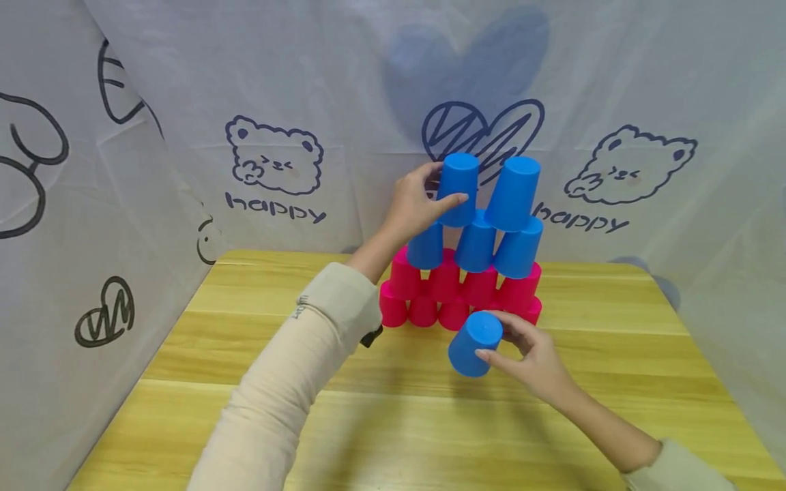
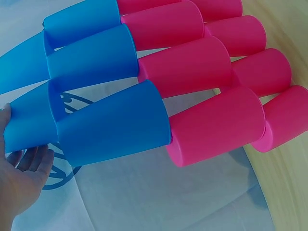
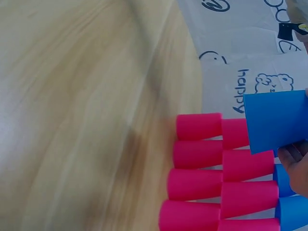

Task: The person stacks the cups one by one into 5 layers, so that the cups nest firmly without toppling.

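A pyramid of upside-down plastic cups stands on the wooden table (image 1: 202, 395). Two lower rows are pink cups (image 1: 445, 281); above them comes a row of three blue cups (image 1: 476, 245), topped by two more. My left hand (image 1: 413, 204) grips the top row's left blue cup (image 1: 459, 187), thumb across its front and fingers round the far side. In front of the stack, my right hand (image 1: 543, 361) holds another blue cup (image 1: 471, 351) above the table, mouth down and slightly tilted. The right wrist view shows this blue cup (image 3: 272, 120) overlapping the pink rows.
The other top blue cup (image 1: 514, 194) stands just right of the gripped one, with a gap between them. A white cloth (image 1: 368, 82) with drawn bears and hearts hangs behind the table. Another cloth side (image 1: 55, 273) runs along the left edge.
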Available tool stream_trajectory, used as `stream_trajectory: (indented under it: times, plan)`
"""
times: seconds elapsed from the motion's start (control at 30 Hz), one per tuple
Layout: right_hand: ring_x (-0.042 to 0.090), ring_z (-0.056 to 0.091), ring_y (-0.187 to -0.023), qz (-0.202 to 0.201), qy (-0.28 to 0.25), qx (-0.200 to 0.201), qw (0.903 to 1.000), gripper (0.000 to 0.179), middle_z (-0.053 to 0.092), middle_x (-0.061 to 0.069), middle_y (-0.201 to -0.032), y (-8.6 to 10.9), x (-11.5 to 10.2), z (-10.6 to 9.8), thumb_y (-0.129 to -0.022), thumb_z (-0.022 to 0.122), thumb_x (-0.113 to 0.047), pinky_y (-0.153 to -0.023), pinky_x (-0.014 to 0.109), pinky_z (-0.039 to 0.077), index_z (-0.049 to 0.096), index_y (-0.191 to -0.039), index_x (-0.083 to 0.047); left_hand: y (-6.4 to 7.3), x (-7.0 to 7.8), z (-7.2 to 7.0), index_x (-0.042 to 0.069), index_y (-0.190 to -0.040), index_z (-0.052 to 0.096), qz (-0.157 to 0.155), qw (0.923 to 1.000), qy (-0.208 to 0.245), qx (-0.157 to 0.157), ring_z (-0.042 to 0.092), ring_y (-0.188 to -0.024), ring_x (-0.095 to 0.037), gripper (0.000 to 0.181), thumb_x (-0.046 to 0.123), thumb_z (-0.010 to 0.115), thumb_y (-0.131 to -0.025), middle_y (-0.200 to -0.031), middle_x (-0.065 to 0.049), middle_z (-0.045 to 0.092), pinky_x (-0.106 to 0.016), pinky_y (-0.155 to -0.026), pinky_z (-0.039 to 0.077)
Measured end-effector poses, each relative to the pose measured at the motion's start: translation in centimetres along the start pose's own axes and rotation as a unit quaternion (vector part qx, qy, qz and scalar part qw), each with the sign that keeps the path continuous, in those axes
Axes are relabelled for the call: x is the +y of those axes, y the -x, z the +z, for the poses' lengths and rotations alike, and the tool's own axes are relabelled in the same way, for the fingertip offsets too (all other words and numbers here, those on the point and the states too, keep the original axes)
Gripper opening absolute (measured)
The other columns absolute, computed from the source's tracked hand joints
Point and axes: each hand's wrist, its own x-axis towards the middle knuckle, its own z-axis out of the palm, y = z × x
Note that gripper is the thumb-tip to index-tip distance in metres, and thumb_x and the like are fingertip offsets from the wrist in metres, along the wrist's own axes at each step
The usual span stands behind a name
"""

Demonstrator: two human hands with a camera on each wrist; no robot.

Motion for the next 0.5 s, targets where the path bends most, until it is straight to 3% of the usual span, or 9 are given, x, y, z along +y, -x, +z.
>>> stream_trajectory:
  times: [0.1,0.2,0.33,0.5]
  plan:
    - [-0.006,0.057,-0.098,0.003,0.014,0.008,0.9999,0.049,0.057,-0.024,-0.110,-0.4,-0.4,-0.4,-0.075,0.070,0.005,-0.082,0.014,0.050,0.053,-0.121,0.005,0.1,0.0,0.0,0.008,-0.137,0.042,0.001,1.0000,0.001,0.000,0.057,-0.116,-0.023,0.062,0.031,0.066,-0.084,-0.133,-0.009,0.054,-0.034,-0.096,0.049]
    - [-0.007,0.056,-0.099,0.006,0.025,0.013,0.9996,0.049,0.063,-0.006,-0.112,-0.7,-0.9,-0.7,-0.076,0.071,0.003,-0.081,0.014,0.050,0.053,-0.122,0.004,0.1,0.0,0.0,0.007,-0.136,0.043,0.002,1.0000,0.004,0.001,0.057,-0.115,-0.023,0.062,0.031,0.067,-0.084,-0.133,-0.009,0.054,-0.034,-0.096,0.049]
    - [-0.009,0.054,-0.100,0.009,0.038,0.020,0.9990,0.050,0.061,0.020,-0.114,-1.2,-1.7,-1.1,-0.076,0.070,0.003,-0.081,0.014,0.049,0.052,-0.123,0.004,0.1,0.0,0.1,0.007,-0.136,0.043,0.002,1.0000,0.007,0.001,0.058,-0.115,-0.023,0.061,0.030,0.067,-0.084,-0.132,-0.009,0.055,-0.034,-0.095,0.049]
    - [-0.008,0.054,-0.101,0.016,0.050,0.029,0.9982,0.050,0.060,0.022,-0.118,-1.9,-2.5,-1.4,-0.077,0.070,0.002,-0.083,0.013,0.048,0.052,-0.124,0.003,0.0,-0.1,0.1,0.008,-0.135,0.044,0.004,1.0000,0.005,0.004,0.058,-0.114,-0.023,0.060,0.031,0.067,-0.084,-0.132,-0.009,0.055,-0.034,-0.095,0.049]
